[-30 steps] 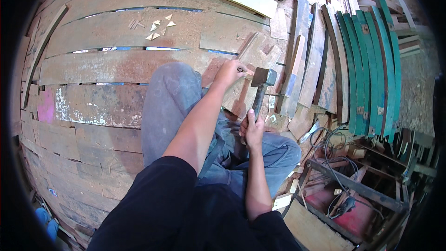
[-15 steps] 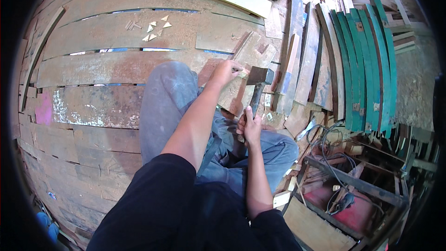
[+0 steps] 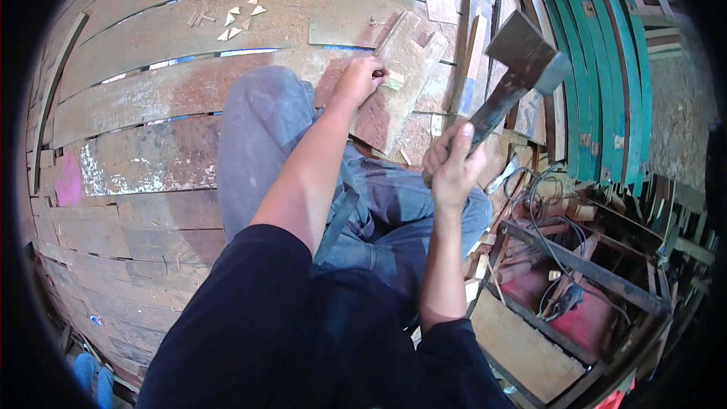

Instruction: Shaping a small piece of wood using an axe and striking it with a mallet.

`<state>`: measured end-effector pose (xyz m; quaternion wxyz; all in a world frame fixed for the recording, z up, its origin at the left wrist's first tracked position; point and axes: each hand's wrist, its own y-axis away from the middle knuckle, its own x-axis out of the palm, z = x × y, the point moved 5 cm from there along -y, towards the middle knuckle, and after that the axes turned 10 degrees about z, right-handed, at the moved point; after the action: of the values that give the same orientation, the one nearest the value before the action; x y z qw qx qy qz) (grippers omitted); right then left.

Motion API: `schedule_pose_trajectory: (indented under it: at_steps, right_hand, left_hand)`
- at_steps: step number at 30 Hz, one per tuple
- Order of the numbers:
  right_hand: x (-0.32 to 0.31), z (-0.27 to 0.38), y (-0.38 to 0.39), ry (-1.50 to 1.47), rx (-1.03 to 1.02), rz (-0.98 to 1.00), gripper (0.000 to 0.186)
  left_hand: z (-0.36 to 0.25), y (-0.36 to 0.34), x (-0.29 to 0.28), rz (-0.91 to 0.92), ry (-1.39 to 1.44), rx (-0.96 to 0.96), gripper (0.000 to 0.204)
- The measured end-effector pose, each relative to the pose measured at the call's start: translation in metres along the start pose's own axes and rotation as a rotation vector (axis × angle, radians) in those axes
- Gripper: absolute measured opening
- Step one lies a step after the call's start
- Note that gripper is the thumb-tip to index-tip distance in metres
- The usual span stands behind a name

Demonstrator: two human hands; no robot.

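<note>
My right hand grips the dark handle of a hatchet, its broad metal head raised up and to the right. Closed fingers of my left hand pinch a small pale wood piece with a greenish face. That piece stands on, or just above, a notched wooden board lying flat on the planks in front of my crossed legs. Part of the small piece is hidden by the fingers.
Several small wood triangles and short sticks lie on the plank floor at the far left. Green slats are stacked at the right. Below them, a metal frame holds cables and scraps.
My right hand has lifted the hatchet up and to the right, away from the small piece. My left hand keeps its pinch at the board. The whole view has shifted slightly.
</note>
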<state>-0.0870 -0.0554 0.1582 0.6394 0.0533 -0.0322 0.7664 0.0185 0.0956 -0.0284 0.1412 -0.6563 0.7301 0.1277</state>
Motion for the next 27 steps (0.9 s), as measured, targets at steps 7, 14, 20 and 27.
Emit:
schedule_pose_trajectory:
  at_steps: [7, 14, 20, 27]
  right_hand:
    - [-0.02, -0.131, 0.027, 0.154, 0.473, -0.05, 0.035]
    - [-0.024, -0.136, 0.027, 0.14, 0.471, -0.032, 0.034]
    - [-0.011, -0.087, 0.021, 0.16, 0.315, -0.013, 0.029]
    - [-0.008, -0.033, 0.011, 0.156, 0.023, -0.034, 0.022]
  left_hand:
    - [-0.01, 0.001, 0.006, -0.013, -0.009, 0.041, 0.02]
    - [0.007, 0.0, 0.006, 0.007, -0.023, 0.022, 0.021]
    - [-0.003, -0.001, 0.009, -0.002, -0.062, 0.046, 0.019]
    - [-0.001, -0.002, 0.01, 0.035, -0.075, -0.037, 0.019]
